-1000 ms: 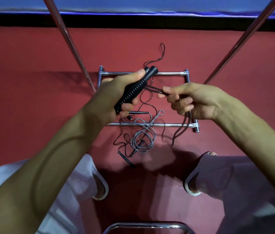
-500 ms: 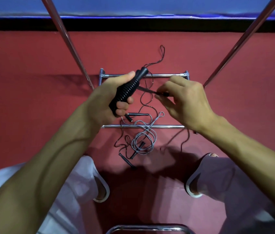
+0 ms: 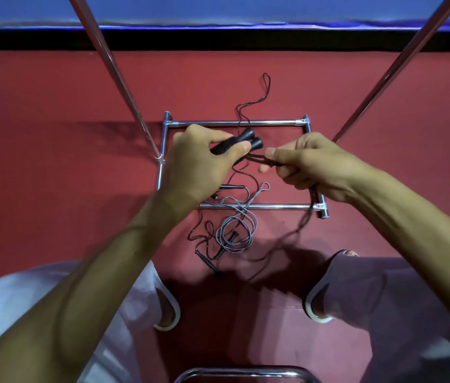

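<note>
Evidently a skipping rope is being gathered up for coiling. Its two black handles [image 3: 247, 139] are held side by side in the left hand [image 3: 199, 164], lifted clear of the floor [image 3: 80, 189] and seen just below the far bar of the chrome frame [image 3: 259, 207]. The fingers [image 3: 241, 147] of that hand are curled tightly round the ribbed grips, with the thumb pressed across them. Both ends of the rope are thus bound into one bundle and cannot swing apart while the cord is worked.

The black cord [image 3: 257, 161] is led from the handle tips straight into the right hand [image 3: 315, 167], just beside the left. There it is pinched between thumb and forefinger, and the remaining fingers are closed round what appear to be several strands. A short, taut stretch is thereby made between the hands, which would let the loops be laid evenly. The loose remainder is let fall from under the right hand, across the near bar of the frame, towards the floor; its lower run is blurred, so its end cannot be made out.

A grey rope [image 3: 234, 230] and a thin black rope [image 3: 207, 261] with slim handles lie tangled on the floor across the same bar, untouched. They are probably left there to be dealt with in turn.
</note>
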A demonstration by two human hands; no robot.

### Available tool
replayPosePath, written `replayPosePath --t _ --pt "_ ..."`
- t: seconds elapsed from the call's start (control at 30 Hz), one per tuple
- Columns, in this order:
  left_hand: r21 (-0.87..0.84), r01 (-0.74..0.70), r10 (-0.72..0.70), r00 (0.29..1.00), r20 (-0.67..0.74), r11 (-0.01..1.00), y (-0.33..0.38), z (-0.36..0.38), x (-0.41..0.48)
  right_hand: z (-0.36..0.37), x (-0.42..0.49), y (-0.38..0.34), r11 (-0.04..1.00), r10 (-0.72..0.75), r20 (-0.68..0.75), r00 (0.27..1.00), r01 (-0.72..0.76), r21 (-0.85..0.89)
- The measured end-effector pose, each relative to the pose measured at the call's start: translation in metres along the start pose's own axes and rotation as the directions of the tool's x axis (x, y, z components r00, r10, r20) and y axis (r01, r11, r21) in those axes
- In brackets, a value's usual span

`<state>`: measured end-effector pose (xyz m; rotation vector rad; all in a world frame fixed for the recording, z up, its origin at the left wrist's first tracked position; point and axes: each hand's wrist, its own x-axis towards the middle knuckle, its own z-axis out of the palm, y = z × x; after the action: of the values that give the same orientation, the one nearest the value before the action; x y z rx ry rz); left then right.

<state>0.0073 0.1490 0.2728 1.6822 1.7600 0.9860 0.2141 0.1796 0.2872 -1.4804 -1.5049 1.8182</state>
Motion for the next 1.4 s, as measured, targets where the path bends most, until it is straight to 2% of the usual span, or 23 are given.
replayPosePath --t 0.1,0.17,0.27,0.33,0.4,0.47,0.6,0.67,0.73,0.8,0.83,0.87,0.93,1.0,1.07,1.13,1.23,1.3,1.4 --pt "0.125 -0.105 0.09 0.989 0.121 0.987 -0.006 0.001 0.001 0.001 -0.001 0.003 0.981 -0.118 -0.028 0.993 0.112 -0.161" --pt "0.173 -0.167 0.123 0.963 0.239 0.971 -0.008 -0.001 0.003 0.0 -0.002 0.006 0.983 -0.087 -0.025 0.996 0.082 -0.163" --pt "0.204 -0.254 0.168 0.916 0.363 0.945 -0.011 -0.005 0.007 0.002 0.001 0.008 0.994 0.096 -0.039 0.995 -0.094 0.056" --pt "0.243 -0.296 0.171 0.886 0.431 0.924 -0.01 -0.003 0.004 0.005 0.003 0.005 0.947 0.243 0.008 0.97 -0.239 0.214" --pt "0.368 -0.345 0.167 0.884 0.437 0.864 -0.008 0.003 0.001 0.008 0.006 0.001 0.89 0.339 0.098 0.936 -0.353 0.288" --pt "0.468 -0.364 0.173 0.9 0.401 0.805 -0.007 0.008 -0.002 0.012 0.006 0.0 0.871 0.378 0.172 0.91 -0.413 0.266" --pt "0.496 -0.321 0.162 0.928 0.337 0.807 -0.007 0.013 -0.005 0.013 0.005 0.004 0.886 0.369 0.218 0.904 -0.413 0.213" --pt "0.484 -0.291 0.133 0.933 0.334 0.826 -0.004 0.011 -0.006 0.009 0.003 0.002 0.934 0.316 0.198 0.928 -0.341 0.107" --pt "0.421 -0.228 0.064 0.927 0.369 0.878 -0.003 0.006 -0.005 0.002 -0.002 -0.001 0.972 0.125 0.167 0.978 -0.087 -0.217" --pt "0.292 -0.153 0.003 0.891 0.455 0.944 -0.002 -0.001 -0.003 -0.003 -0.008 -0.005 0.8 -0.142 0.218 0.966 0.241 -0.549" --pt "0.201 -0.102 -0.02 0.849 0.528 0.974 -0.002 -0.004 -0.001 -0.005 -0.009 -0.005 0.718 -0.226 0.234 0.946 0.324 -0.616" --pt "0.109 -0.029 -0.045 0.784 0.619 0.994 0.0 -0.008 -0.001 -0.008 -0.011 -0.006 0.684 -0.28 0.235 0.931 0.365 -0.632" --pt "0.001 0.122 -0.077 0.621 0.78 0.992 0.004 -0.017 0.001 -0.012 -0.015 -0.009 0.675 -0.367 0.265 0.892 0.451 -0.584" --pt "-0.026 0.174 -0.063 0.486 0.871 0.984 0.008 -0.025 0.003 -0.016 -0.02 -0.013 0.675 -0.425 0.332 0.842 0.539 -0.503" --pt "-0.063 0.202 -0.028 0.422 0.906 0.977 0.012 -0.031 0.005 -0.022 -0.024 -0.016 0.749 -0.411 0.371 0.833 0.54 -0.383" --pt "-0.115 0.232 0.008 0.415 0.91 0.966 0.014 -0.033 0.005 -0.029 -0.021 -0.015 0.834 -0.362 0.397 0.843 0.484 -0.266" --pt "-0.189 0.277 0.054 0.428 0.902 0.942 0.016 -0.033 0.004 -0.029 -0.012 -0.007 0.904 -0.304 0.45 0.84 0.403 -0.141" --pt "-0.255 0.29 0.095 0.47 0.878 0.922 0.018 -0.033 0.003 -0.021 -0.007 0.001 0.945 -0.288 0.484 0.826 0.326 0.007" --pt "-0.347 0.268 0.135 0.585 0.8 0.899 0.016 -0.034 0.004 -0.003 -0.002 0.011 0.96 -0.243 0.496 0.833 0.133 0.247"
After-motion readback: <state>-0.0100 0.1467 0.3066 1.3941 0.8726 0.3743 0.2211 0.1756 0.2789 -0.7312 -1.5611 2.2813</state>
